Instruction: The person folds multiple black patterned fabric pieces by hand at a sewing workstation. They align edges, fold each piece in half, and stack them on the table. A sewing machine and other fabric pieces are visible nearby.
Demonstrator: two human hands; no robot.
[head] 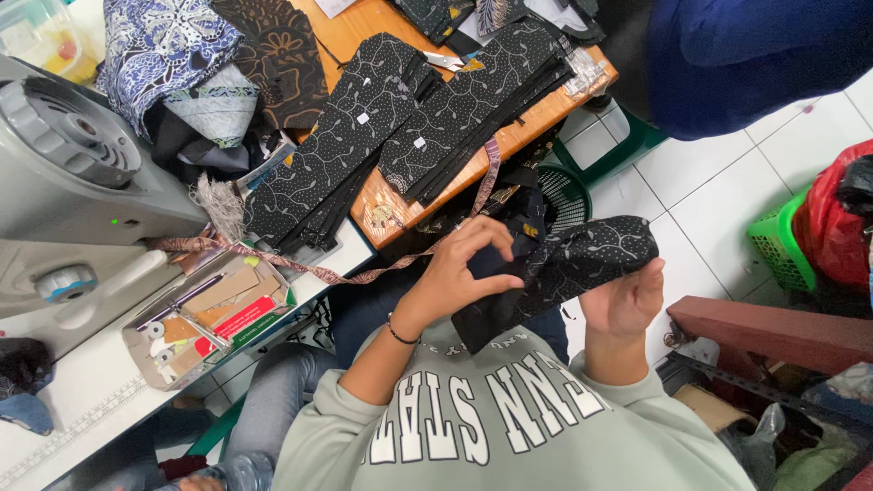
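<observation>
Below the wooden tabletop, over the lap: left hand and right hand each have a closed grip on one black patterned cloth piece, held between them. On the tabletop, two stacks of like pieces. Beside it, a grey sewing machine, one box of sundries. White tiled floor; two green baskets.

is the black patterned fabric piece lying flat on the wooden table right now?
No: the black patterned fabric piece is held up off the table, gripped by the left hand and the right hand above the person's lap.
</observation>
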